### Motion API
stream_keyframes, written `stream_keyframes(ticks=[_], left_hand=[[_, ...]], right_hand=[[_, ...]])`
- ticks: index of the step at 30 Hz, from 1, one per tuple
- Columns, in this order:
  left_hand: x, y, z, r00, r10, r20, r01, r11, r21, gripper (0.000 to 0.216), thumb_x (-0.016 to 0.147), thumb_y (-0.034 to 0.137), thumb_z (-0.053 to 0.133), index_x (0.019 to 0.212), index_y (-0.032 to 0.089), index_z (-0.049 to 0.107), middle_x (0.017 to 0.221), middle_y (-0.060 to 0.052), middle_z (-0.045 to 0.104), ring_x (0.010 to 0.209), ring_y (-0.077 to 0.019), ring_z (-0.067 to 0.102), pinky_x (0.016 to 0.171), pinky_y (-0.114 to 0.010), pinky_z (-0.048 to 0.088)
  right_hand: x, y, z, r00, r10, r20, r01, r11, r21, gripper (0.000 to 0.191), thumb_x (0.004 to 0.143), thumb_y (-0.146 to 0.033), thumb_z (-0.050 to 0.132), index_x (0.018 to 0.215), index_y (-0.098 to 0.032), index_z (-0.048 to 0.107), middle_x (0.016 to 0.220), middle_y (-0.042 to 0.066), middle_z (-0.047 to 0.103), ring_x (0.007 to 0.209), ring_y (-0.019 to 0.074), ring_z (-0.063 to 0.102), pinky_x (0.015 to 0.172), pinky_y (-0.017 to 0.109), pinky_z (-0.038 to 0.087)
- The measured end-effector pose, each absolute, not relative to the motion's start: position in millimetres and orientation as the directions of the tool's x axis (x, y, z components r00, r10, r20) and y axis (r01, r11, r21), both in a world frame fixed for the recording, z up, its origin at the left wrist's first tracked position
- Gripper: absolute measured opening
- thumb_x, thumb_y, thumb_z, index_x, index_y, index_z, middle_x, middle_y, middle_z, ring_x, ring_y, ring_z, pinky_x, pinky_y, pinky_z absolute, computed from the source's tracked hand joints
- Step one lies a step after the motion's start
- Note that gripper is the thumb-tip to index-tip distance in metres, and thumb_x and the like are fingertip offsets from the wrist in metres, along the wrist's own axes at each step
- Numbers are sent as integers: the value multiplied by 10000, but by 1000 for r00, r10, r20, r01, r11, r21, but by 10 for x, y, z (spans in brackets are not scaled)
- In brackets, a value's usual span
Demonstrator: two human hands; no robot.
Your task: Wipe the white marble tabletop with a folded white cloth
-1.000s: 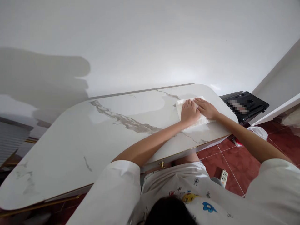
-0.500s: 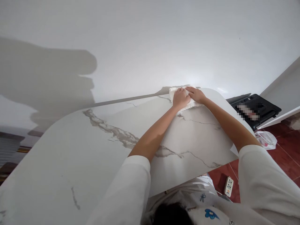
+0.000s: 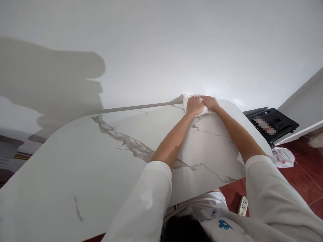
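A white cloth lies bunched at the far edge of the white marble table, right against the wall. My left hand presses down on the cloth with its fingers curled over it. My right hand lies beside it on the same cloth, fingers bent and pressing. Both arms reach far across the tabletop. Most of the cloth is hidden under the hands.
A white wall runs along the table's far edge. To the right, a black device sits on the floor, with a plastic bag near it. A white power strip lies on the red tiled floor.
Both hands have pushed the cloth from the near right part of the table away to its far edge at the wall. The cloth went from spread flat to bunched.
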State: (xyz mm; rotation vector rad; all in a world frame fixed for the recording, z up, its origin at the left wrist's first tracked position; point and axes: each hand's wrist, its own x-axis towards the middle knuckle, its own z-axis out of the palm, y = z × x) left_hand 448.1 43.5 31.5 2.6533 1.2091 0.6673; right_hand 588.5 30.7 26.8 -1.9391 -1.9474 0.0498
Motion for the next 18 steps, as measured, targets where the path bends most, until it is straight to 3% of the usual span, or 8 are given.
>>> stream_keyframes(ticks=[7, 18], left_hand=[[4374, 114, 261, 599, 746, 289, 695, -664, 274, 550, 904, 254, 294, 1403, 33, 365, 1488, -166, 369, 1392, -267, 287, 1150, -410, 197], [4147, -927, 271, 619, 737, 271, 680, -676, 285, 575, 900, 250, 292, 1417, 3, 341, 1505, -175, 336, 1411, -279, 260, 1167, -416, 190]], right_hand=[[5846, -9, 198, -85, 972, 217, 975, 126, -184, 571, 899, -222, 264, 1431, -48, 377, 1507, 106, 360, 1404, 230, 290, 1167, 395, 221], [5656, -1106, 156, -106, 967, 233, 983, 137, -124, 570, 936, -296, 216, 1439, -71, 361, 1515, 120, 338, 1407, 271, 281, 1145, 477, 266]])
